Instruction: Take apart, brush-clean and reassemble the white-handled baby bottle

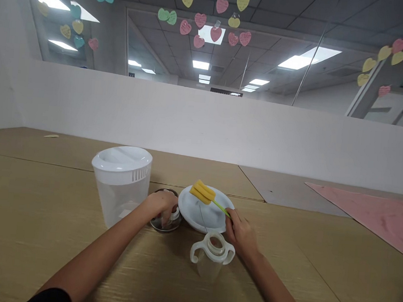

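One big lidded pitcher [108, 202] stands on the desk [41, 231]. Next comes a shallow white bowl [191, 211], before it an uncapped two-handled bottle [209, 265]. The right hand [242, 233] clasps in its grip a sponge brush [203, 192] over the bowl. The left hand [164, 205] is inside a metal dish [163, 229] containing a small clear piece [174, 215]; whether grasping it, one cannot tell.

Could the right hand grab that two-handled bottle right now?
Probably not without freeing itself: the right hand grips the sponge brush, though the bottle stands close by, with nothing visibly between.
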Available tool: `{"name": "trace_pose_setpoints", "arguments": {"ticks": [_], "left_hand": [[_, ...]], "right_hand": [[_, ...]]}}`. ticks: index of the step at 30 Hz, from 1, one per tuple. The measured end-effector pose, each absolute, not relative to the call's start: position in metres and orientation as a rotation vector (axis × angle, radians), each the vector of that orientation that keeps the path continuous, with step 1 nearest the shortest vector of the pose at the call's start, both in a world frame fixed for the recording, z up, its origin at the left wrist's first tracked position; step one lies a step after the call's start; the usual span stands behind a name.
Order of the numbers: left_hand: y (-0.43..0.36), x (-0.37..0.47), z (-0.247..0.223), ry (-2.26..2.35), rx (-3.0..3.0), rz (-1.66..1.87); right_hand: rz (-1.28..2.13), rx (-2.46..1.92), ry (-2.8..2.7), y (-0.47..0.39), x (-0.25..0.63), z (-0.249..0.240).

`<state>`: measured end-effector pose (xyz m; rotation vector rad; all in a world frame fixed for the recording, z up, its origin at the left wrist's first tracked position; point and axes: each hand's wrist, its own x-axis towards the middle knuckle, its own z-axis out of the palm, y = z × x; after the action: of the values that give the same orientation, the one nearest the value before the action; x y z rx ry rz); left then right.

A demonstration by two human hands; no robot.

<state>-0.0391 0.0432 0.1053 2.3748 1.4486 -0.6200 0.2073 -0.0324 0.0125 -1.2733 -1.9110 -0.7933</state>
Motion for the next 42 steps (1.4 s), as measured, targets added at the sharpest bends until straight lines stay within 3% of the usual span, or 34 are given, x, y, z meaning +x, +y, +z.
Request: {"name": "trace_pose_setpoints", "arguments": {"ticks": [42], "left_hand": [[0.057, -0.042, 0.095, 1.465, 2.398, -0.509]], "right_hand": [[-0.785, -1.284, -1.917, -0.033, 0.207, 0.014]]}}
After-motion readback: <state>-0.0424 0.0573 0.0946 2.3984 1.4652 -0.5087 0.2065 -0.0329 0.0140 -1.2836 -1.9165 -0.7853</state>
